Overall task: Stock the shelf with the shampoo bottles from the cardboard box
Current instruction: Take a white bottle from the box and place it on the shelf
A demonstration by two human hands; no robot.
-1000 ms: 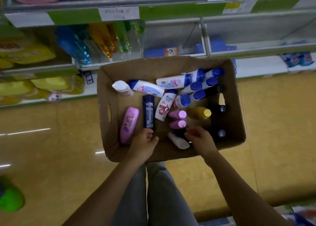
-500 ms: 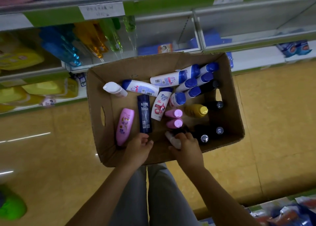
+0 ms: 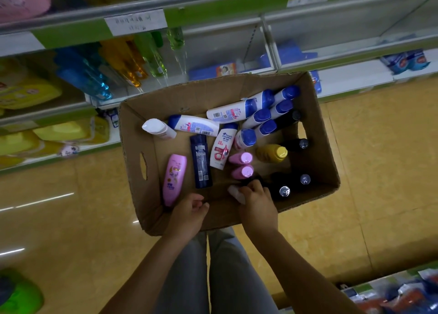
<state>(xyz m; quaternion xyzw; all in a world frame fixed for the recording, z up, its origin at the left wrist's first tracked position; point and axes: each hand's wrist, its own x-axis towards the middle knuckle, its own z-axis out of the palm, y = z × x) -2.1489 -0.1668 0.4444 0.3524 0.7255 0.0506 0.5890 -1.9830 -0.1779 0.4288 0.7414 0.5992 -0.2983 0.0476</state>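
At 6 o'clock, two bare forearms reach up over grey trouser legs (image 3: 220, 273) to the near rim of the cardboard box (image 3: 135, 147), which sits on the tan floor (image 3: 71, 218). The left hand (image 3: 189, 215) hangs at the near rim, fingers loosely curled and holding nothing. Just at its 3 o'clock, the right hand (image 3: 257, 204) curls its fingers round a pale bottle (image 3: 234, 192) lying against the near wall.

Inside, open cardboard shows between the two hands and near the left wall; the right half is crowded. Counted: one long pink bottle (image 3: 174, 178) at 9 o'clock, one dark navy bottle (image 3: 201, 160) beside it, two pink-capped bottles (image 3: 241, 165), one yellow bottle (image 3: 272, 152), four black bottles (image 3: 291, 183) toward 3 o'clock, one white-capped bottle (image 3: 158, 128), and eight or so white bottles with blue caps (image 3: 239, 110) piled toward 1 o'clock, some overlapping.

Beyond the far rim at 12 o'clock stands the shelf (image 3: 237, 43), with bare room directly behind the box. Blue, amber and green bottles (image 3: 113, 64) fill it toward 10 o'clock.
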